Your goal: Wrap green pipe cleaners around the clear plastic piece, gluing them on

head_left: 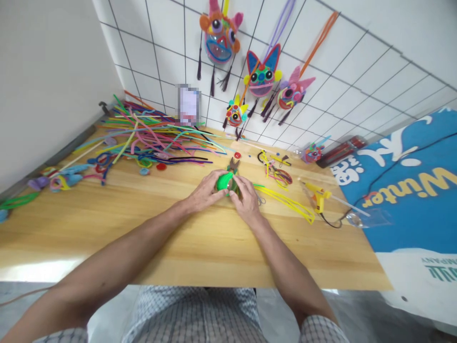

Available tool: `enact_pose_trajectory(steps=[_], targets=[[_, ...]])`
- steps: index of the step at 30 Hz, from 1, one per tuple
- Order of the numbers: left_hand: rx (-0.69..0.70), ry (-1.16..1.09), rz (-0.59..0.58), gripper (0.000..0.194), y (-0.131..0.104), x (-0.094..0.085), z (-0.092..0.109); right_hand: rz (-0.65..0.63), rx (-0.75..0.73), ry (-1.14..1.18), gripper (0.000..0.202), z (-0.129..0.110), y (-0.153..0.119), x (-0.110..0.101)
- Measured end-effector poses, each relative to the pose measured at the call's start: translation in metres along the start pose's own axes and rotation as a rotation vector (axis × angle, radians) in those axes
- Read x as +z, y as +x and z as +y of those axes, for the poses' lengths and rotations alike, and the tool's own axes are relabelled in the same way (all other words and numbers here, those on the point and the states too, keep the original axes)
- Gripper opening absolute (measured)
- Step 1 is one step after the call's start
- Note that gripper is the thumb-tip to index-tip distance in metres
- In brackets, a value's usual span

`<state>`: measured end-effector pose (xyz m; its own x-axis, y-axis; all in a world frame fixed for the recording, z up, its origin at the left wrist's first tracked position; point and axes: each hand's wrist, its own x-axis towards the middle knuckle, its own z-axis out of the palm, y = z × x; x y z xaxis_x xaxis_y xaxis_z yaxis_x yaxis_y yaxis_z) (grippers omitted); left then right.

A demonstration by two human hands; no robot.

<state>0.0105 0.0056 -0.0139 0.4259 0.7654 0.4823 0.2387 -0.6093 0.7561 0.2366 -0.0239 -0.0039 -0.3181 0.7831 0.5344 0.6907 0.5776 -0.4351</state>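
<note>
In the middle of the table, both hands hold a small round ball (224,182), bright green on one side and see-through on the other. My left hand (206,191) curves round its green side, thumb along the near edge. The clear side is gripped by my right hand (246,199), its thumb near the other thumb. Just beyond the ball lie pliers (233,164) with their jaws spread; their handles are partly hidden by the hands. Yellow pipe cleaners (289,204) stretch away to the right of my right hand.
A big pile of coloured pipe cleaners (143,131) covers the back left. To the right lie a yellow glue gun (319,196) with a cord and a small tangle of pipe cleaners (278,174). Decorated faces (262,76) hang from the white grid wall. A red bottle cap (237,155) sits behind.
</note>
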Motion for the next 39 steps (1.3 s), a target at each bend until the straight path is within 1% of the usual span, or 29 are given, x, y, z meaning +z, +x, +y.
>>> enact_pose_trajectory(steps=[7,13,16,20,22,27,31,34,39], targets=[[0.014,-0.024,0.001,0.062,-0.0002,0.002,-0.0031,0.01,-0.037,0.007,0.06,0.0018,-0.0007,0.0016],[-0.004,-0.038,0.003,0.06,0.0001,0.0017,-0.0017,0.028,-0.059,0.001,0.062,0.0015,-0.0009,0.0018],[-0.032,-0.009,0.002,0.061,0.0001,0.0003,0.0,0.019,-0.056,-0.001,0.063,0.0012,-0.001,0.0014],[-0.08,0.085,-0.021,0.062,0.0004,-0.0019,0.0015,0.032,-0.062,0.001,0.061,0.0017,-0.0009,0.0018],[-0.069,0.098,-0.024,0.063,0.0009,-0.0024,0.0013,0.034,-0.063,-0.005,0.06,0.002,-0.0008,0.0022],[0.0,0.047,-0.011,0.063,0.0021,-0.0015,-0.0017,0.046,-0.071,0.009,0.058,0.0008,-0.0002,0.002],[0.008,0.015,-0.012,0.064,0.0023,-0.0014,-0.0037,0.071,-0.068,0.039,0.056,0.0,0.0005,0.001],[0.014,0.001,-0.012,0.064,0.0023,-0.0016,-0.0046,0.062,-0.07,0.038,0.054,0.0011,0.0009,0.0009],[0.028,-0.024,-0.002,0.065,0.0022,-0.0002,-0.0049,0.045,-0.055,0.03,0.057,0.0033,0.0005,0.0013]])
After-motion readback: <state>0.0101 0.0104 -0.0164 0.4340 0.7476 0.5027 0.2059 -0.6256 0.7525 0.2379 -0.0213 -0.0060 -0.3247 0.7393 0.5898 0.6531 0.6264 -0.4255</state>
